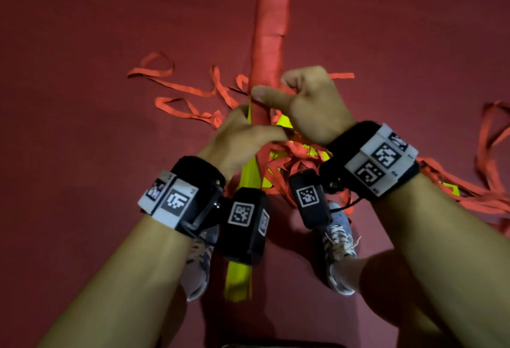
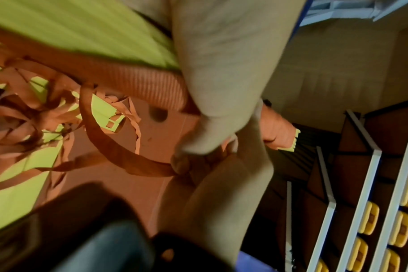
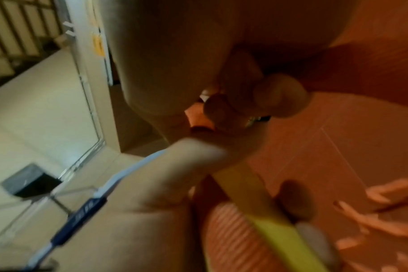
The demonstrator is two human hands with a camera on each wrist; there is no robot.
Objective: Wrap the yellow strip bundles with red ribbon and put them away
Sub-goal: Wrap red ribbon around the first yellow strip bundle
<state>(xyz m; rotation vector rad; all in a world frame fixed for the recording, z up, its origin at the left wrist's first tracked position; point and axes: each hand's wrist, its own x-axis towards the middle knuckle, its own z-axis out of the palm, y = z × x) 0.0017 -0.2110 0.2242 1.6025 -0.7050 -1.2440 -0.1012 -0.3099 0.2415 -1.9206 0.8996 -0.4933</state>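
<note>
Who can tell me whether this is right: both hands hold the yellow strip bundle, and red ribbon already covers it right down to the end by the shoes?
Not quite. The left hand and right hand do hold the yellow strip bundle, but the red ribbon wrap stops at the hands; the head view shows the end by the shoes bare yellow.
</note>
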